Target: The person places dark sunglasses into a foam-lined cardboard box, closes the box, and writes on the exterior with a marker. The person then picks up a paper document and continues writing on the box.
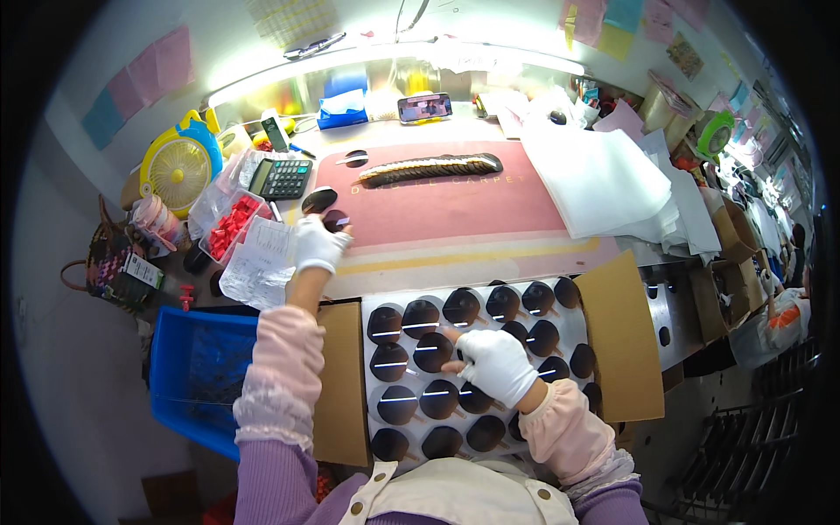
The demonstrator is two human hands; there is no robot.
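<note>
My left hand (321,244), in a white glove with bare fingertips, grips a dark tinted lens (336,220) at the left edge of the pink mat. Just beyond it lies another dark lens (319,199). My right hand (495,365), gloved the same way, hovers over an open cardboard box (620,341) with thumb and forefinger apart. Rows of dark lenses with small tabs rest on a white sheet inside; one lens (432,353) sits close to those fingertips. The right hand hides part of the rows.
On the mat (433,216) lie a long row of overlapping lenses (430,169) and a single lens (356,158). White sheets (604,177) cover its right side. Leftward are a calculator (281,178), a tub of red clips (233,226), a fan (178,167) and a blue bin (197,367).
</note>
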